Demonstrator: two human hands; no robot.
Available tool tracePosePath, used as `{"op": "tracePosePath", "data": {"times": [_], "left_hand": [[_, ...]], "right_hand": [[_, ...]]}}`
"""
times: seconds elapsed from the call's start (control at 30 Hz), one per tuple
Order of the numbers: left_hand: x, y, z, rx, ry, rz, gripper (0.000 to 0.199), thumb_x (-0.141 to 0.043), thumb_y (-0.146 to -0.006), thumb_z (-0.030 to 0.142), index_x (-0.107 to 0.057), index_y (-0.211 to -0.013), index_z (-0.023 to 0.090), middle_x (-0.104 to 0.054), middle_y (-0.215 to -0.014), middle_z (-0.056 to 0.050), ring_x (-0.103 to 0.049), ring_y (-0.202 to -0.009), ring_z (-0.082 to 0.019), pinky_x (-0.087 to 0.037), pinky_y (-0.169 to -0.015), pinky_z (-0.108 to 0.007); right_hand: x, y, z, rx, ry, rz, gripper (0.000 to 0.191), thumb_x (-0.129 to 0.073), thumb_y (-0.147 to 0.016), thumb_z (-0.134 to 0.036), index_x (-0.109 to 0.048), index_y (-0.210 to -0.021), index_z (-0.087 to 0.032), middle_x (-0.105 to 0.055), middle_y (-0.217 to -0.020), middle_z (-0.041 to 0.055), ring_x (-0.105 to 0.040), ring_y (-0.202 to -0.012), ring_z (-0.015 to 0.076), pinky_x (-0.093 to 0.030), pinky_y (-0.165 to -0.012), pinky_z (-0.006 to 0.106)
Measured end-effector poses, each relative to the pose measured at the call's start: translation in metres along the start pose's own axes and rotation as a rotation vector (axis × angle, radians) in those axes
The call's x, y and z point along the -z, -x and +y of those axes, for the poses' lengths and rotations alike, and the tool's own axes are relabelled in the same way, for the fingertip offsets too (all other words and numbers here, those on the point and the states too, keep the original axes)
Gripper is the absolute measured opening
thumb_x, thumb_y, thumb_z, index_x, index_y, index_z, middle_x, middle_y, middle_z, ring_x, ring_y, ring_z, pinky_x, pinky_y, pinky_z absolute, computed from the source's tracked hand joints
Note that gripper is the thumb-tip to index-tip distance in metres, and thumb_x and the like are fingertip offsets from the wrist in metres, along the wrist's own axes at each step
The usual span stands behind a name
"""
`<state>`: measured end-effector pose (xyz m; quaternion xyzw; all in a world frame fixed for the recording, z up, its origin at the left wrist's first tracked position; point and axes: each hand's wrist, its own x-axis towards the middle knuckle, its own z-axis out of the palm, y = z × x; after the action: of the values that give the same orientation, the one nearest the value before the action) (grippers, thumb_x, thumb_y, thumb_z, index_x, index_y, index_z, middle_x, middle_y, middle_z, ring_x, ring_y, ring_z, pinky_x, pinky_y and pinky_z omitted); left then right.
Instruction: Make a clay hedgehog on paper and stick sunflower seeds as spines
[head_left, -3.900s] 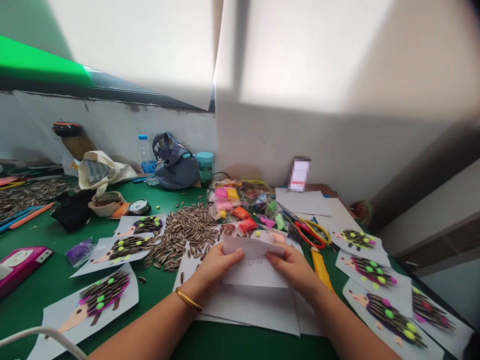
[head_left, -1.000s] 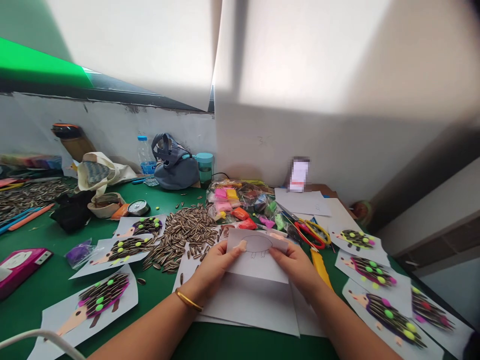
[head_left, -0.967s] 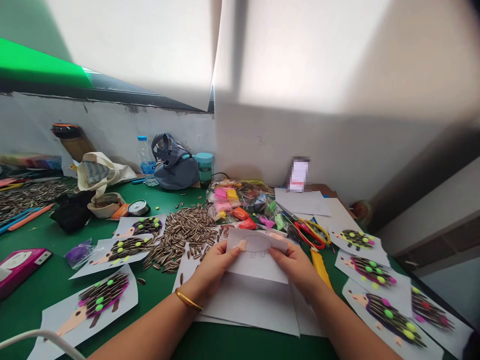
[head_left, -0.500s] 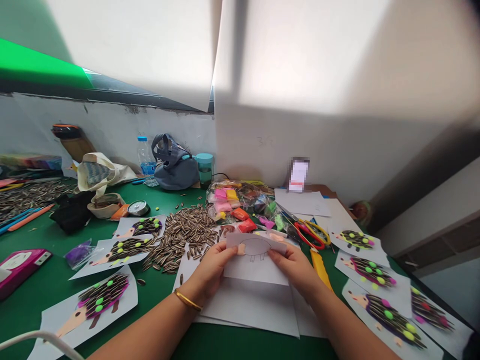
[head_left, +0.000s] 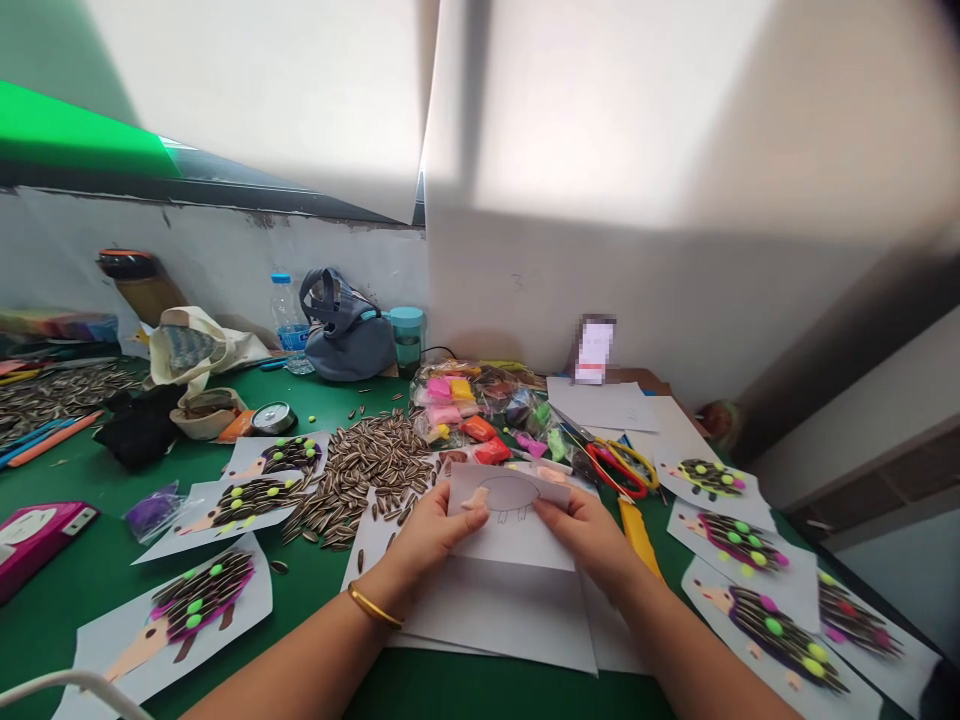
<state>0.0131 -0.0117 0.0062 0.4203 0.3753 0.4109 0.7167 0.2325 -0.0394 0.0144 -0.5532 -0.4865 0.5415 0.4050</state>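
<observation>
A small white card [head_left: 517, 535] with an outlined oval body and short legs is held up between my two hands. My left hand [head_left: 435, 530] grips its left side, the thumb lying by a flat peach clay piece [head_left: 475, 497] at the drawing's head end. On the card's right side, my right hand [head_left: 581, 525] pinches the edge, thumb in front by the drawn outline. Beneath them lie larger white sheets [head_left: 502, 620]. A pile of striped seeds [head_left: 375, 455] is to the left of my left hand.
Bags of coloured clay [head_left: 457, 400] and red-handled scissors [head_left: 615, 470] sit behind the card. Seed-covered hedgehog pictures [head_left: 202, 600] flank both sides. A phone [head_left: 594, 350] leans on the wall. A yellow tool [head_left: 639, 540] lies beside my right hand.
My left thumb has shifted down and right on the card, and more of the peach clay piece shows above it. My right hand keeps its hold.
</observation>
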Motion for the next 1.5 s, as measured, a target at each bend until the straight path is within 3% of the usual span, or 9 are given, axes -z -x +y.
{"op": "tracePosePath", "data": {"times": [0.17,0.33,0.5,0.63,0.77,1.03,1.2,1.33,1.5], "left_hand": [[0.0,0.0,0.0,-0.05,-0.047,0.047,0.06,-0.087,-0.064,0.04,-0.061,-0.113,0.017,-0.07,-0.107,-0.01,-0.067,-0.088,-0.021,-0.051,-0.079,-0.03],[0.004,0.0,0.005,-0.081,-0.191,0.127,0.053,-0.079,-0.07,0.045,-0.061,-0.113,0.019,-0.069,-0.09,-0.005,-0.065,-0.076,-0.018,-0.049,-0.069,-0.027],[0.01,-0.001,0.009,-0.074,-0.588,0.038,0.022,-0.071,-0.071,0.033,-0.07,-0.087,0.018,-0.069,-0.078,-0.003,-0.06,-0.068,-0.018,-0.043,-0.061,-0.026],[0.011,0.004,0.013,-0.171,-0.965,0.019,0.015,-0.06,-0.078,0.03,-0.071,-0.075,0.021,-0.067,-0.07,-0.002,-0.057,-0.066,-0.018,-0.035,-0.058,-0.026],[0.013,0.006,0.017,-0.239,-1.154,0.055,0.01,-0.063,-0.076,0.025,-0.071,-0.071,0.022,-0.07,-0.075,-0.004,-0.058,-0.07,-0.019,-0.033,-0.06,-0.027],[0.027,-0.005,0.02,-0.32,-1.188,0.191,0.013,-0.061,-0.08,0.024,-0.073,-0.083,0.023,-0.072,-0.087,-0.005,-0.062,-0.081,-0.023,-0.04,-0.071,-0.03],[0.028,-0.005,0.026,-0.367,-1.183,0.278,0.022,-0.053,-0.088,0.035,-0.07,-0.084,0.021,-0.071,-0.084,-0.004,-0.062,-0.078,-0.021,-0.04,-0.069,-0.03],[0.028,-0.005,0.028,-0.345,-1.146,0.258,0.028,-0.052,-0.091,0.04,-0.069,-0.08,0.021,-0.07,-0.079,-0.004,-0.062,-0.075,-0.021,-0.04,-0.066,-0.03],[0.027,-0.006,0.025,-0.422,-1.158,0.241,0.021,-0.054,-0.09,0.034,-0.07,-0.088,0.02,-0.069,-0.091,-0.006,-0.062,-0.087,-0.022,-0.045,-0.078,-0.032]], "right_hand": [[0.001,0.0,-0.003,0.016,0.073,-0.014,0.04,-0.068,-0.076,-0.053,-0.073,-0.092,-0.017,-0.069,-0.09,0.0063,-0.061,-0.078,0.0226,-0.047,-0.066,0.031],[0.004,0.003,-0.009,0.001,0.242,-0.12,0.023,-0.06,-0.077,-0.036,-0.07,-0.087,-0.018,-0.069,-0.085,0.003,-0.06,-0.079,0.0212,-0.045,-0.067,0.028],[0.007,0.006,-0.01,0.033,0.56,-0.275,0.014,-0.055,-0.081,-0.029,-0.064,-0.08,-0.019,-0.065,-0.078,-0.0001,-0.056,-0.071,0.0164,-0.038,-0.06,0.025],[0.008,0.006,-0.01,0.074,0.808,-0.221,0.013,-0.056,-0.083,-0.031,-0.065,-0.081,-0.02,-0.068,-0.081,0.0003,-0.056,-0.071,0.0156,-0.033,-0.06,0.025],[0.008,0.006,-0.012,0.058,0.956,-0.154,0.015,-0.057,-0.085,-0.034,-0.065,-0.083,-0.022,-0.07,-0.084,0.0014,-0.057,-0.073,0.0165,-0.028,-0.058,0.026],[0.005,0.006,-0.013,0.063,1.037,-0.12,0.014,-0.057,-0.087,-0.034,-0.065,-0.088,-0.023,-0.071,-0.088,0.0027,-0.059,-0.078,0.0179,-0.026,-0.058,0.026],[0.003,0.005,-0.011,0.079,1.041,-0.122,0.015,-0.056,-0.088,-0.034,-0.065,-0.093,-0.023,-0.071,-0.091,0.0036,-0.061,-0.081,0.0189,-0.027,-0.06,0.026],[0.003,0.003,-0.01,0.081,1.036,-0.128,0.016,-0.057,-0.088,-0.034,-0.066,-0.094,-0.023,-0.072,-0.093,0.0038,-0.061,-0.082,0.0194,-0.029,-0.06,0.026],[0.003,0.002,-0.008,0.114,0.991,-0.163,0.014,-0.055,-0.089,-0.03,-0.068,-0.09,-0.024,-0.072,-0.091,0.002,-0.062,-0.081,0.0178,-0.032,-0.062,0.026]]}}
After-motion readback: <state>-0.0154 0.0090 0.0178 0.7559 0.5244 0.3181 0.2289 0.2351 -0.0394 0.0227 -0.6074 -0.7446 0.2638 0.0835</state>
